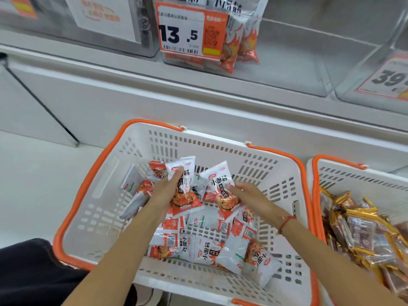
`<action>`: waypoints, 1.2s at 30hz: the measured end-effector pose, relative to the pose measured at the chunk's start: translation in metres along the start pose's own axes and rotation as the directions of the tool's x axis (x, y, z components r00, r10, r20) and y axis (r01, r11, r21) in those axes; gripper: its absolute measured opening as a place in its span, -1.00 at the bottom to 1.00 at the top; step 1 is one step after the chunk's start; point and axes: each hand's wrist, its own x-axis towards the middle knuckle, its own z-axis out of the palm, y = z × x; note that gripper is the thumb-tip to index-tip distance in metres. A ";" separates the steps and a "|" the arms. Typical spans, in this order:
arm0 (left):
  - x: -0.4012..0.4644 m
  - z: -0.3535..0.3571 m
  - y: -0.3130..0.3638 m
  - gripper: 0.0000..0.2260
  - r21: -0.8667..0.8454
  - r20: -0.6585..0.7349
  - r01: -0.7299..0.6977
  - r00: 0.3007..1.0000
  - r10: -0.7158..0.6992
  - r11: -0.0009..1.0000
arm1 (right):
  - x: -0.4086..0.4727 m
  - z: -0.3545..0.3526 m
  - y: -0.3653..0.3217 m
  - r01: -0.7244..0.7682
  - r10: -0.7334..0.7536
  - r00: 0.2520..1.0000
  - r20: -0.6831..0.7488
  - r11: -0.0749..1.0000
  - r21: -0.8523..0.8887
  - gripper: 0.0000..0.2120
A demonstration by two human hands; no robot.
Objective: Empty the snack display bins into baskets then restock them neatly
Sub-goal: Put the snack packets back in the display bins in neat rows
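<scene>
A white basket with orange handles [92,191] stands on the floor before the shelf, holding several white-and-orange snack packets [207,250]. Over the basket, my left hand [167,191] grips a small stack of these packets [184,186]. My right hand [249,195] holds another packet [217,184] beside it. On the shelf above, a clear display bin [287,69] holds a few of the same packets [238,38] upright at its left end, behind an orange price tag reading 13.5 [187,29].
A second white-and-orange basket [331,173] at the right holds several gold-and-brown wrapped snacks [364,235]. Another clear bin with a price tag [388,78] sits at the far right of the shelf. A white shelf front [154,102] runs across. My dark-clothed knee [28,272] is at lower left.
</scene>
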 end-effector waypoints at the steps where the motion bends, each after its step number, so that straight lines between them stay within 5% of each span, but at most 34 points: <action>1: -0.007 0.005 0.007 -0.08 0.021 -0.061 -0.006 0.998 0.008 1.000 | -0.005 -0.008 -0.015 0.023 -0.020 0.999 -0.039 0.998 0.067 -0.62; 5: -0.022 0.021 0.029 -0.58 0.031 -0.143 -0.069 0.987 0.072 0.997 | -0.022 -0.016 -0.073 0.156 -0.137 0.986 -0.098 0.960 0.232 -0.68; 10: -0.056 0.040 0.061 -0.48 -0.288 0.237 -0.178 0.939 0.250 0.941 | -0.032 -0.001 -0.106 0.265 -0.203 0.941 -0.271 0.940 0.217 -0.63; 12: -0.068 0.045 0.073 -0.37 -0.232 0.292 -0.241 0.907 0.303 0.943 | -0.036 -0.002 -0.111 0.313 -0.253 0.912 -0.324 0.938 0.149 -0.46; 15: -0.094 0.060 0.087 -0.20 -0.041 0.243 -0.347 0.906 0.346 0.937 | -0.046 -0.006 -0.121 0.361 -0.339 0.876 -0.343 0.933 -0.001 -0.44; 18: -0.115 0.071 0.103 -0.66 -0.002 0.151 -0.502 0.855 0.497 0.865 | -0.058 -0.013 -0.132 0.372 -0.367 0.850 -0.377 0.926 -0.064 -0.60; 20: -0.129 0.074 0.118 -0.71 -0.071 0.154 -0.540 0.824 0.544 0.838 | -0.068 -0.025 -0.140 0.379 -0.348 0.870 -0.349 0.925 0.023 -0.69; 24: -0.144 0.077 0.152 -0.58 -0.190 0.242 -0.562 0.768 0.594 0.805 | -0.086 -0.052 -0.155 0.416 -0.407 0.898 -0.168 0.909 0.025 -0.29; 27: -0.160 0.089 0.171 -0.67 -0.113 0.363 -0.685 0.646 0.671 0.720 | -0.095 -0.063 -0.167 0.476 -0.464 0.877 -0.126 0.875 0.086 -0.45; 30: -0.173 0.106 0.192 -0.93 0.072 0.334 -0.810 0.569 0.751 0.582 | -0.105 -0.077 -0.183 0.517 -0.490 0.852 -0.184 0.843 0.152 -0.45; 31: -0.180 0.110 0.201 -0.91 0.147 0.331 -0.857 0.513 0.792 0.493 | -0.106 -0.084 -0.188 0.534 -0.501 0.842 -0.200 0.827 0.175 -0.48; 33: -0.176 0.117 0.218 -0.55 0.254 0.355 -0.919 0.379 0.854 0.303 | -0.110 -0.100 -0.202 0.564 -0.530 0.823 -0.202 0.802 0.195 -0.63; 36: -0.178 0.125 0.252 -0.62 0.347 0.354 -0.886 0.428 0.832 0.308 | -0.113 -0.119 -0.221 0.593 -0.547 0.795 -0.264 0.791 0.148 -0.71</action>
